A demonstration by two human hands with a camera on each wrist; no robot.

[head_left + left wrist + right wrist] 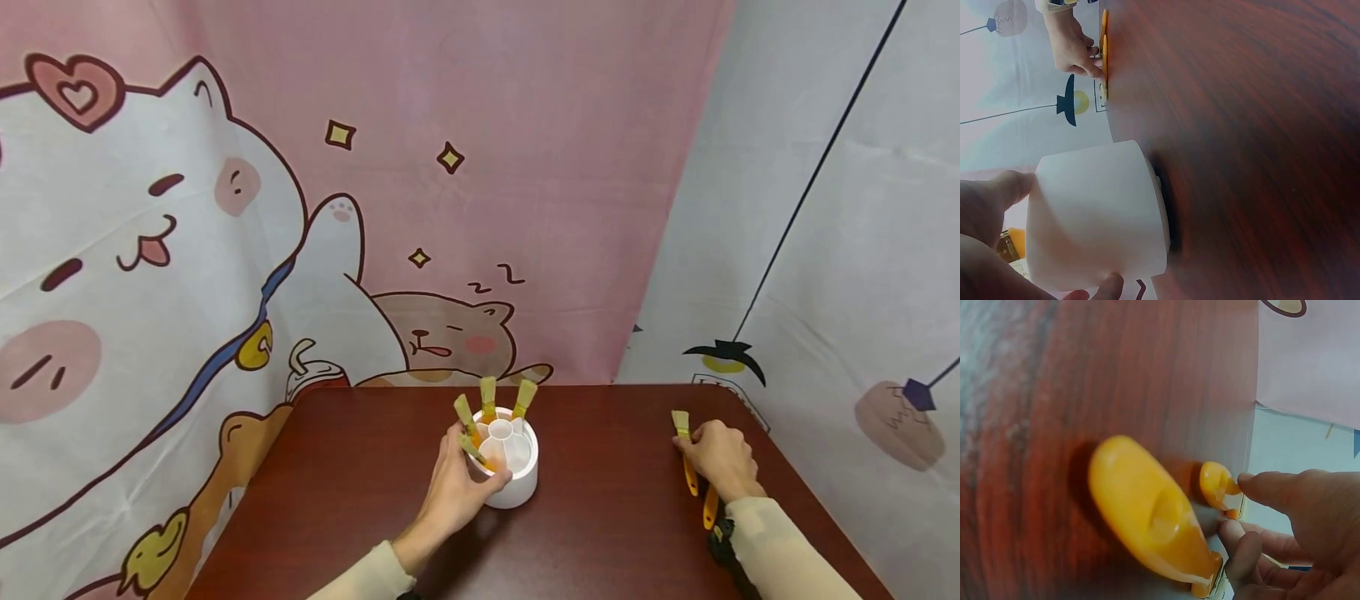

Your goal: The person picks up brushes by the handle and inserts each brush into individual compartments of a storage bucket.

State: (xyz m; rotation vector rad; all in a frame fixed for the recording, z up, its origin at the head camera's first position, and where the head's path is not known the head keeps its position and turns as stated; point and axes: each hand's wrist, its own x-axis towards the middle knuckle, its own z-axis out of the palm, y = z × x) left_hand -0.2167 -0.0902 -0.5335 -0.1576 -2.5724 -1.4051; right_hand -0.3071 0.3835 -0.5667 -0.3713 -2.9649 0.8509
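My left hand [453, 496] grips a white round holder [517, 493] from its left side, with the thumb at the near rim. Inside, the holder is split into petal-shaped compartments around a middle ring. Several paintbrushes [487, 398] with pale bristles and yellow handles stand bristles up on its left and far sides. At the right of the table, my right hand [722, 457] pinches another paintbrush [681, 423] between thumb and fingers, low over the wood. Beneath that wrist lies one more paintbrush [1141, 506], its yellow handle showing and its bristle end hidden by the hand.
Both hands work over a dark red-brown table [360, 492]. A cloth backdrop [562, 167] with cartoon cats hangs behind its far edge and continues along the sides. The right forearm sleeve [780, 542] crosses the table's right edge.
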